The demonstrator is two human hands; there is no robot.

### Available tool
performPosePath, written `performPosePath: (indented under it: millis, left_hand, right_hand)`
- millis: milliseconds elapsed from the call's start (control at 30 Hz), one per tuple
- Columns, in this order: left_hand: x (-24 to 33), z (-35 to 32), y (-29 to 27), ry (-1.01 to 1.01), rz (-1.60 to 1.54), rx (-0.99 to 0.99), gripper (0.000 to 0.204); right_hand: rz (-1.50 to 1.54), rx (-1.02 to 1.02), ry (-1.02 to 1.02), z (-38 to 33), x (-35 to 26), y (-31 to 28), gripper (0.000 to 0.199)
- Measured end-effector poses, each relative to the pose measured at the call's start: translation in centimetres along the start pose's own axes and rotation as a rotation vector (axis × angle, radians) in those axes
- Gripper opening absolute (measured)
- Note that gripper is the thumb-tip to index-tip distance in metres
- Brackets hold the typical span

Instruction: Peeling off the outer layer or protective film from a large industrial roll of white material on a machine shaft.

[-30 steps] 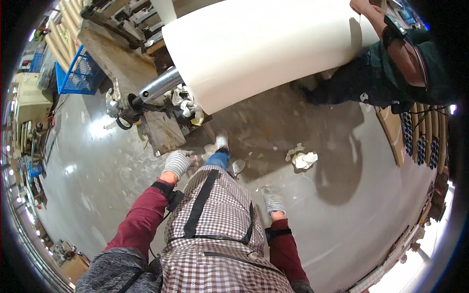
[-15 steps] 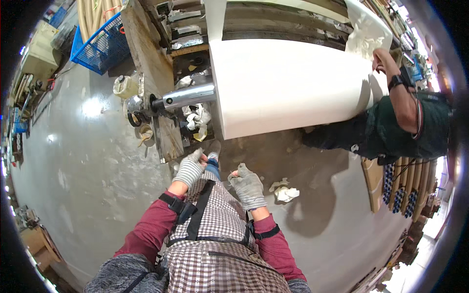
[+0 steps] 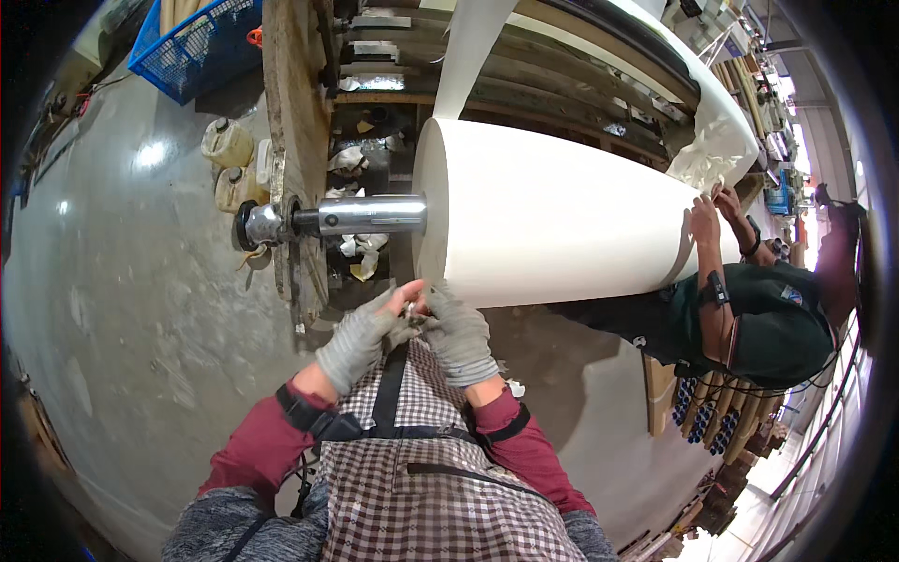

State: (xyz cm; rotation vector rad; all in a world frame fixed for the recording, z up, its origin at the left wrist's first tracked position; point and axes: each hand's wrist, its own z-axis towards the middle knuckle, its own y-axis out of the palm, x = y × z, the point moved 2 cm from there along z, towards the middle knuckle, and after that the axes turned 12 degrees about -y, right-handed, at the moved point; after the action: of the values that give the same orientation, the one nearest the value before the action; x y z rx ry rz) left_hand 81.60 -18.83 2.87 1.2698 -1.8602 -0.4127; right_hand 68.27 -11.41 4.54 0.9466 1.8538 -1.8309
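Nearest: my left hand [image 3: 361, 339] and right hand [image 3: 459, 335], grey-gloved, meet at chest height; fingertips pinched together over something small, object itself too hidden to tell. Just beyond: large white roll [image 3: 552, 225] on steel shaft [image 3: 361, 215]. Far end: co-worker's hands [image 3: 707, 217] on roll's loose sheet.

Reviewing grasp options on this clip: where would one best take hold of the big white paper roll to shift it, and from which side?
Probably not the roll itself: its smooth, wide face gives gloved hands nothing to close around. The bare metal shaft jutting from its left end is narrow and round, so grip there, coming from the open floor side, just below it.
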Motion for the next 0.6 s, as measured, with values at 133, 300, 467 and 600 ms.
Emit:
performPosePath:
  millis: [133, 300, 467, 600]
  left_hand:
    - [1.6, -2.5, 0.8, 0.044, -0.148, -0.013, 0.070]
    - [1.8, -3.8, 2.0, -0.022, 0.219, 0.225, 0.047]
    - [1.5, -3.4, 0.2, 0.172, 0.252, 0.694, 0.026]
    - [0.7, -0.9, -1.5, 0.345, 0.527, 0.828, 0.021]
  right_hand:
    - [0.055, -0.089, 0.009, 1.9, 0.0, -0.1, 0.017]
    - [-0.005, -0.285, 0.080, 2.4, 0.0, -0.3, 0.015]
    - [-0.065, -0.561, -0.006, 2.8, 2.1, -1.3, 0.018]
    - [-0.116, -0.694, -0.356, 2.9, 1.1, -0.9, 0.027]
